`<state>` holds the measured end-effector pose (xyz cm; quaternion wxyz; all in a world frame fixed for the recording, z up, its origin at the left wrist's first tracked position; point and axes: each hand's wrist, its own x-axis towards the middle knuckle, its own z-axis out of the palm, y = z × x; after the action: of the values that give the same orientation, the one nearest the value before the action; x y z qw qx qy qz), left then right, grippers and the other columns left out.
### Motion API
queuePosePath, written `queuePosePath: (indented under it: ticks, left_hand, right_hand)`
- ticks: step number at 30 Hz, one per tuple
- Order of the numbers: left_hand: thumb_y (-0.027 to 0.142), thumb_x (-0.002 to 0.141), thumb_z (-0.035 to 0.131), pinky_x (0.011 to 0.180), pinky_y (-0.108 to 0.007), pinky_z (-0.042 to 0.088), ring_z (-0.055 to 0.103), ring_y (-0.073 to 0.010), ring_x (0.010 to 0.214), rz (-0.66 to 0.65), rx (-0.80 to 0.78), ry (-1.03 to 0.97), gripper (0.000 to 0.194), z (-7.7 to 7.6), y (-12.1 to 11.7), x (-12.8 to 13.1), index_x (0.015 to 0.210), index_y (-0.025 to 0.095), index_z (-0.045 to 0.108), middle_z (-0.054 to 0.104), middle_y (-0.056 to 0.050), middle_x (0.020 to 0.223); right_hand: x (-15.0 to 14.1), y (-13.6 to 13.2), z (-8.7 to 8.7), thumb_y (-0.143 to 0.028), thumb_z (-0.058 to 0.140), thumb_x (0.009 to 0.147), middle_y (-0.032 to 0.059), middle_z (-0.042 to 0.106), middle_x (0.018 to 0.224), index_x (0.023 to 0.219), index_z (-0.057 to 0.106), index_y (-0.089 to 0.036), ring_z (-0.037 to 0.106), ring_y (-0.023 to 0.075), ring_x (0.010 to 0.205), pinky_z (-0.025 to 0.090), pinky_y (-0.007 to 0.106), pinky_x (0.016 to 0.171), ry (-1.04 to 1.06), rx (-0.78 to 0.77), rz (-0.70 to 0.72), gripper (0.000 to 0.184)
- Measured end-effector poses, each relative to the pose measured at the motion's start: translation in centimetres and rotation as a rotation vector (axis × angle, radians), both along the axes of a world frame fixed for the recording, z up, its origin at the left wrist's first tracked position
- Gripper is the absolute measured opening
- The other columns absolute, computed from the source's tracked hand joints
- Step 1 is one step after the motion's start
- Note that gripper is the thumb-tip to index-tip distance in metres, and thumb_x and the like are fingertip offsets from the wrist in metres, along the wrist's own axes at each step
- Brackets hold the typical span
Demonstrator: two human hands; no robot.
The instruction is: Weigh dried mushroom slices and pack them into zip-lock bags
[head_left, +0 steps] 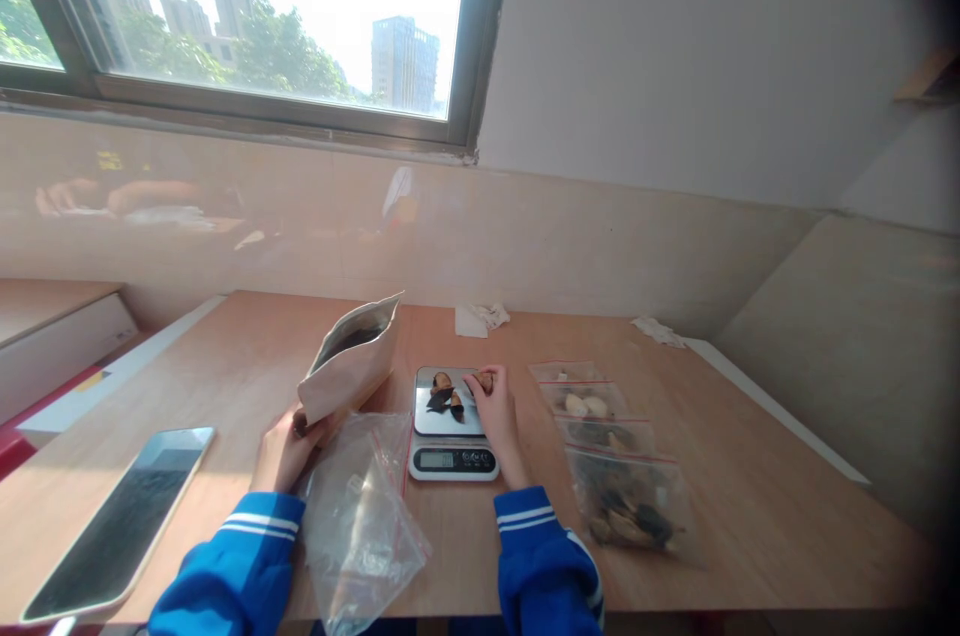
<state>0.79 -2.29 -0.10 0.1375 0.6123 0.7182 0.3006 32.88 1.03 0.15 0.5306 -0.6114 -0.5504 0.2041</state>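
Note:
My left hand grips the bottom of a tan paper pouch, holding it tilted with its open mouth up and to the right. My right hand rests at the right edge of a small digital kitchen scale, its fingers pinched on a small brown piece. Several dark dried pieces lie on the scale's shiny platform. An empty clear zip bag lies flat between my blue sleeves.
A row of filled zip bags lies right of the scale on the wooden table. A tablet sits at the front left. Crumpled tissues lie near the tiled wall. A window is above.

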Motion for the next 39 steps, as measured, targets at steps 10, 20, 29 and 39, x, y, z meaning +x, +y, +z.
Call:
queuePosePath:
  ticks: [10, 20, 29, 39]
  left_hand:
    - [0.049, 0.08, 0.05, 0.079, -0.029, 0.05, 0.065, -0.0282, 0.1, -0.005, 0.004, -0.004, 0.044, -0.2, 0.1, -0.1, 0.105, 0.015, 0.063, 0.071, -0.01, 0.103]
    - [0.051, 0.077, 0.053, 0.081, -0.032, 0.051, 0.065, -0.0292, 0.101, 0.006, 0.005, -0.059, 0.047, -0.3, 0.2, 0.0, 0.112, 0.021, 0.062, 0.072, -0.008, 0.104]
    - [0.043, 0.081, 0.052, 0.082, -0.032, 0.05, 0.063, -0.0288, 0.104, -0.02, -0.002, -0.027, 0.042, 0.0, 0.0, 0.1, 0.113, 0.016, 0.06, 0.07, -0.009, 0.109]
    - [0.03, 0.079, 0.052, 0.08, -0.025, 0.049, 0.066, -0.024, 0.1, 0.0, -0.013, -0.027, 0.041, 0.9, -0.6, 0.5, 0.119, 0.02, 0.057, 0.072, -0.005, 0.101]
  right_hand:
    - [0.1, 0.1, -0.9, -0.042, 0.04, 0.095, 0.0148, 0.055, 0.131, 0.106, 0.069, -0.02, 0.044, 0.0329, 0.12, 0.031, 0.047, 0.094, -0.454, -0.136, -0.157, 0.038]
    - [-1.3, -2.2, 1.0, -0.037, 0.042, 0.095, 0.0086, 0.051, 0.128, 0.107, 0.066, -0.026, 0.044, 0.0259, 0.117, 0.032, 0.044, 0.098, -0.438, 0.126, 0.032, 0.029]
    - [-3.1, -4.5, 1.3, -0.022, 0.048, 0.093, 0.0045, 0.068, 0.099, 0.092, 0.07, -0.024, 0.051, 0.0222, 0.104, 0.029, 0.042, 0.095, -0.47, 0.182, 0.266, 0.023]
    - [-6.6, -10.1, 9.2, -0.021, 0.038, 0.095, 0.0059, 0.063, 0.111, 0.111, 0.059, -0.023, 0.055, 0.0186, 0.109, 0.044, 0.037, 0.096, -0.147, 0.511, 0.356, 0.026]
